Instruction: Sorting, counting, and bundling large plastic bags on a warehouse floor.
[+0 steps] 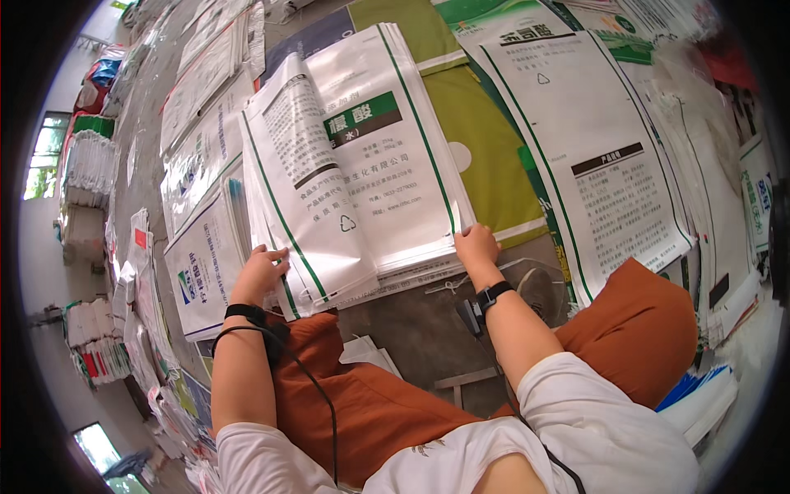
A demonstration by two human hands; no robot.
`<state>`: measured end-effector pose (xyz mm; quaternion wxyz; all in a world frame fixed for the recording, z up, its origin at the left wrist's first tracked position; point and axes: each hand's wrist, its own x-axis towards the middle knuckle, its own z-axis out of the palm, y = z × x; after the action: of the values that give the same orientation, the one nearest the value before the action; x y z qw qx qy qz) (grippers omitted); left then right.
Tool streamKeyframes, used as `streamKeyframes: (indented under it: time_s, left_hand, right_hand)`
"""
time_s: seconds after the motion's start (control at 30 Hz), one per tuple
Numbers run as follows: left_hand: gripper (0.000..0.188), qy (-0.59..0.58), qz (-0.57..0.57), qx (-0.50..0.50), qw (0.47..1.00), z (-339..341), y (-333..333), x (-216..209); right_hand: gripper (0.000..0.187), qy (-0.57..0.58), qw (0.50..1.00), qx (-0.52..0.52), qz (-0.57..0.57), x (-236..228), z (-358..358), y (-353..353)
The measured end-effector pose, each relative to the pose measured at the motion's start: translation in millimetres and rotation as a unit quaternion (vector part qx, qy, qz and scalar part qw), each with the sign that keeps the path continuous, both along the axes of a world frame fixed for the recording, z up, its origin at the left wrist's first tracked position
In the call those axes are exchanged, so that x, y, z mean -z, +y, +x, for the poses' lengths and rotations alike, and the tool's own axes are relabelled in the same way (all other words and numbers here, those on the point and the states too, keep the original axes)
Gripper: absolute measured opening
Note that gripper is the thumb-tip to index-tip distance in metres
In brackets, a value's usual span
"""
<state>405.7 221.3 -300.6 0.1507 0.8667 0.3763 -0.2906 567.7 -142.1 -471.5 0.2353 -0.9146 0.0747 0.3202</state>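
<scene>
A stack of flat white sacks with green stripes and dark print lies in front of me. The top sack is partly lifted, its left side bulging in a fold over the stack. My left hand is closed at the near left corner, its fingers on the sack's edge. At the near right corner my right hand pinches the edge of the stacked sacks between thumb and fingers. How many layers each hand grips cannot be made out. Both wrists wear black bands with cables.
Olive-green sacks lie under and beside the stack. To the right is another pile of white sacks; more white sacks are on the left. Bundled sacks stand along the far left. My knees in brown trousers are close by.
</scene>
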Motion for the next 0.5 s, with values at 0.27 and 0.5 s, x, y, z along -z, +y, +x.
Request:
streamKeyframes:
  time_s: [0.27,0.5]
  left_hand:
    - [0.037,-0.005,0.01,0.03,1.0,-5.2,11.0,3.2]
    - [0.045,-0.086,0.271,0.094,0.954,7.1,6.9,10.2]
  right_hand:
    - [0.027,0.065,0.858,0.256,0.439,26.6,-27.3,73.1]
    - [0.012,-0.139,0.827,-0.233,0.492,-100.3,-128.5,148.2]
